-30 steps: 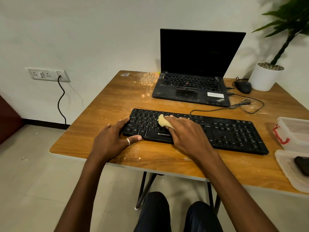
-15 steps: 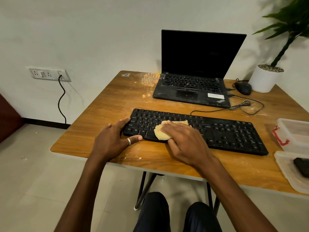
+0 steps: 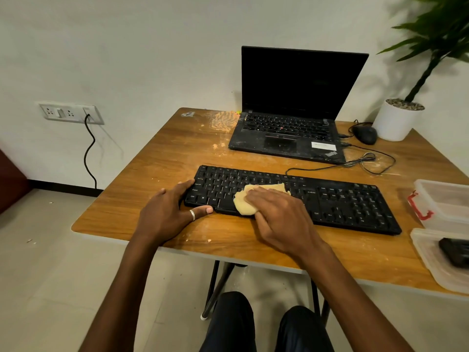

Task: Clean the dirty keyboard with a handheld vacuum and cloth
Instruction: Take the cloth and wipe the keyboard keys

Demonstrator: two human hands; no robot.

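**Keyboard.** The keyboard [image 3: 342,201] is a black, full-width unit with white legends and a number pad at its right end. It lies flat on the worktop [image 3: 157,168], running roughly along the near edge, its right end reaching toward the right edge. A black cable [image 3: 330,167] leaves its far side and coils toward the far right corner.

**Cloth.** The cloth [image 3: 247,207] is pale yellow and crumpled. It rests on the keys of the left-centre section and overlaps the near rim of the keyboard.

**Left grip.** The left grip [image 3: 167,212] is clamped on the keyboard's left end: fingers curl against the end and the thumb lies along the near rim.

**Right grip.** The right grip [image 3: 279,214] is apart, with the fingers laid flat on the cloth and pressing it onto the keys.

**Surroundings.** An open laptop [image 3: 291,133] with a dark screen sits at the far edge. Pale crumbs [image 3: 224,120] are smeared just left of it. A black mouse [image 3: 365,134] and a white plant pot [image 3: 396,120] occupy the far right corner. Two clear containers [image 3: 446,201] stand at the right edge; the nearer holds a dark object [image 3: 456,250], possibly the vacuum, though it is cut off by the frame.
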